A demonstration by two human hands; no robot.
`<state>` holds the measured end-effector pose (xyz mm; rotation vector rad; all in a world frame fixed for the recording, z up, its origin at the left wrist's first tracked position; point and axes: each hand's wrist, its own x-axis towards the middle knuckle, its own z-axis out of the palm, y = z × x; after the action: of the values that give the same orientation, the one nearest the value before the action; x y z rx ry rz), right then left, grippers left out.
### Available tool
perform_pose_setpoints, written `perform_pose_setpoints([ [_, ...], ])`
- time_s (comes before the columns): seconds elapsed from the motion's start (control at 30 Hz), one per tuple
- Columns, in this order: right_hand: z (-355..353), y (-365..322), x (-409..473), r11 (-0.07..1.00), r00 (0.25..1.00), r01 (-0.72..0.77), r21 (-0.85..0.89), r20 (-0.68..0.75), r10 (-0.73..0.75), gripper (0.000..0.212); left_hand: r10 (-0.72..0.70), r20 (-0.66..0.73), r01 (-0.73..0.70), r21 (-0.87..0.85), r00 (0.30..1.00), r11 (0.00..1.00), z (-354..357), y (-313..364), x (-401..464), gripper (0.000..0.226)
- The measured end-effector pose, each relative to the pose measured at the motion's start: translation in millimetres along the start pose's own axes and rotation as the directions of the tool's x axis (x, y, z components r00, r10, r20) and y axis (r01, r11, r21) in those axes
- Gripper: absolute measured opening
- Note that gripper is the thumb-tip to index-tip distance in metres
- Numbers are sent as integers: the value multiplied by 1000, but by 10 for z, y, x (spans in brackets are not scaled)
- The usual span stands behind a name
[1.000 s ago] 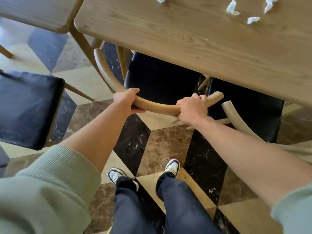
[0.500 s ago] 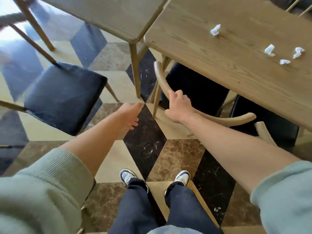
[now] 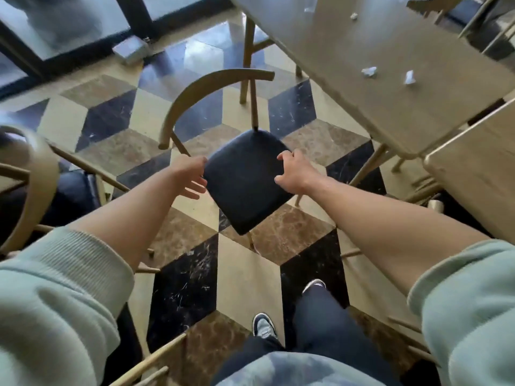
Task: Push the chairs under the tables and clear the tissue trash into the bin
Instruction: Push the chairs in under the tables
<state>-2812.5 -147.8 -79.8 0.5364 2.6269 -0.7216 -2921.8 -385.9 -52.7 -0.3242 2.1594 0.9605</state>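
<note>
Both hands, off the tucked chair since a moment ago, now reach spread, left hand and right hand, at a chair standing clear of the desk, tissues remaining near its right edge.

A single head-worn wide-angle camera is looking steeply forward and down from standing height. The wearer's two bare forearms are running up from the bottom corners of the frame, and the person's own dark trousers and a dark-and-white sneaker are showing at the lower edge. The patterned marble-tile floor is filling the centre. A black-seated wooden chair with a curved back is sitting at arm's reach. A light wooden desk is slanting across the upper right, bent by lens distortion. No second view is sharing the scene.
</note>
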Motion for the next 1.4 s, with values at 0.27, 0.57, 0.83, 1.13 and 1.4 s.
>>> perform_pose_setpoints([
  [0.27,-137,-757,1803,991,990,134,-10,44,-133,62,-62,-119,52,-87,991,995,-624,686,1264,39],
  [0.57,155,-1500,3002,963,949,26,269,295,-109,64,156,-369,-6,378,916,926,-1062,1492,2624,44],
  [0.83,653,-2459,3743,863,936,-116,491,346,-71,98,288,69,-283,498,955,819,-1037,2094,3864,44],
  [1.13,746,-3094,4142,647,882,-456,611,406,239,56,366,364,-515,558,857,651,-1114,2419,4545,37],
  [1.4,846,-3390,4341,734,849,-427,528,515,123,76,331,230,-403,489,915,773,-1752,2280,4788,37],
])
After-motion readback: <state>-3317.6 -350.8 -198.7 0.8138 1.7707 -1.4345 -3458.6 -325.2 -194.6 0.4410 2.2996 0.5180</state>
